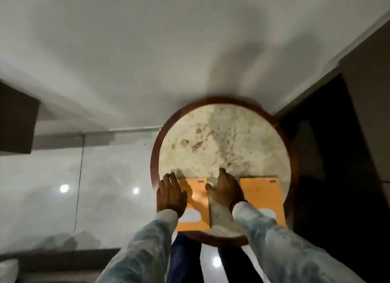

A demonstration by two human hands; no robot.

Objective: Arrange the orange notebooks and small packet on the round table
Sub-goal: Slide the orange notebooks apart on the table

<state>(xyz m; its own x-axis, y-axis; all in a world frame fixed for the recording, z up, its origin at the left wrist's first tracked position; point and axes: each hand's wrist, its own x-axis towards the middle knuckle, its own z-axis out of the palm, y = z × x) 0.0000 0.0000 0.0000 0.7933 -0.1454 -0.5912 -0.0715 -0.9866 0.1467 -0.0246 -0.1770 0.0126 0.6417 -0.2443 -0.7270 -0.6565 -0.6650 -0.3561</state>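
Note:
A round table [211, 139] with a mottled stone top and dark wooden rim stands against a white wall. Two orange notebooks lie flat near its front edge. The left notebook [199, 200] is partly under my left hand [171, 194], which rests flat on its left side with fingers together. The right notebook [263, 196] lies beside my right hand [225, 187], which presses flat on the table and on that notebook's left edge. Neither hand grips anything. No small packet is visible.
A glossy tiled floor [95, 187] spreads to the left of the table. A dark piece of furniture [16, 118] stands at the far left and a dark doorway or cabinet [329, 156] at the right. My legs [185, 259] are below the table's front edge.

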